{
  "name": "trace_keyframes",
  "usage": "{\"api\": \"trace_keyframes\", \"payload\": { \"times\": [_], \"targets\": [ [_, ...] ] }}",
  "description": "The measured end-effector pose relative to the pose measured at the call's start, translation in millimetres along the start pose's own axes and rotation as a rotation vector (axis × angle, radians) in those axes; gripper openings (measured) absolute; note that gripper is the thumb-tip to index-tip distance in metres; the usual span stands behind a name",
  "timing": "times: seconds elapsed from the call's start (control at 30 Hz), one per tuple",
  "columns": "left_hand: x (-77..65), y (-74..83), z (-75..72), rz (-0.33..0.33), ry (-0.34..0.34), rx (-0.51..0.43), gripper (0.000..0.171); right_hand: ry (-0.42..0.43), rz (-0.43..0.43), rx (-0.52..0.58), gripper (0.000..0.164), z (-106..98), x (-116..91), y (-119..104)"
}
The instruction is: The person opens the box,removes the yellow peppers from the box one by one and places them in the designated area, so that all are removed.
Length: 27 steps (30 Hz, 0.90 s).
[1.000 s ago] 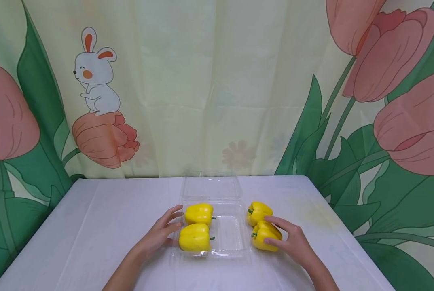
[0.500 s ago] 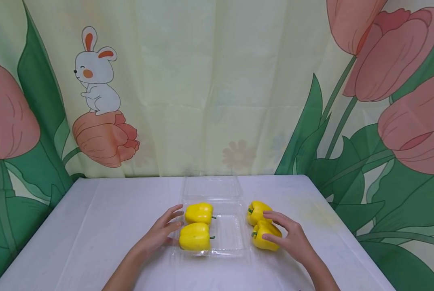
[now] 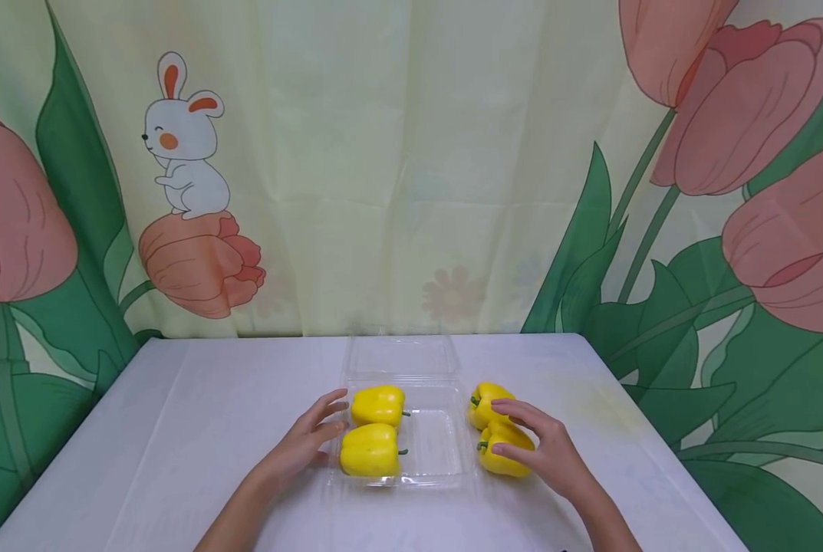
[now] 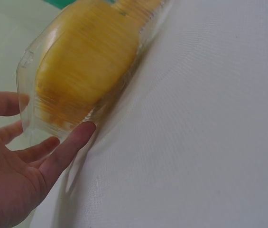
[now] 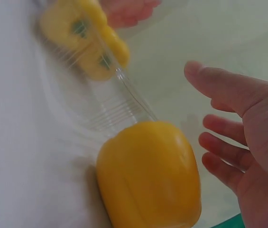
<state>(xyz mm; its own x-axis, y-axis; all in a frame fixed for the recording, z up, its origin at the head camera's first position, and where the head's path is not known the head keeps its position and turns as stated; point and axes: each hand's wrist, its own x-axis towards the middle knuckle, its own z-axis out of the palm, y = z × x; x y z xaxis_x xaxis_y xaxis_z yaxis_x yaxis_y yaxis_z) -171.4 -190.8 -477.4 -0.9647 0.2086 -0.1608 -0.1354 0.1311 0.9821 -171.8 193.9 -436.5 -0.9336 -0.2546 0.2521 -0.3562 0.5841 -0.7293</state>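
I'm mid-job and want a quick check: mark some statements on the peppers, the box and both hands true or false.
1. Two yellow peppers lie in the clear box. True.
2. The lid is closed over them. False: the lid is open, at the far side.
3. The other two peppers are outside the box, to its right. True.
4. The right hand grips a pepper. False: the right hand is apart from the peppers.
5. The left hand is at the box's left side. True.

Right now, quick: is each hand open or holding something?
Left hand: open, at the side of the clear container; firm contact can't be told.
Right hand: open, holding nothing, by the loose yellow peppers.
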Motion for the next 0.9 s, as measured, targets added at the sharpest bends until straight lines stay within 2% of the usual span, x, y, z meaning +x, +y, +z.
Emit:
{"api": "trace_keyframes", "payload": {
  "times": [0.53,0.9],
  "targets": [
    [-0.2,-1.8,-1.1,0.012,-0.009,0.002,0.057,-0.032,-0.013,0.026,0.052,9,6,-13],
    [-0.8,-0.8,-0.6,0.011,-0.005,0.005,0.057,-0.034,-0.074,0.006,0.049,15,12,-16]
  ]
}}
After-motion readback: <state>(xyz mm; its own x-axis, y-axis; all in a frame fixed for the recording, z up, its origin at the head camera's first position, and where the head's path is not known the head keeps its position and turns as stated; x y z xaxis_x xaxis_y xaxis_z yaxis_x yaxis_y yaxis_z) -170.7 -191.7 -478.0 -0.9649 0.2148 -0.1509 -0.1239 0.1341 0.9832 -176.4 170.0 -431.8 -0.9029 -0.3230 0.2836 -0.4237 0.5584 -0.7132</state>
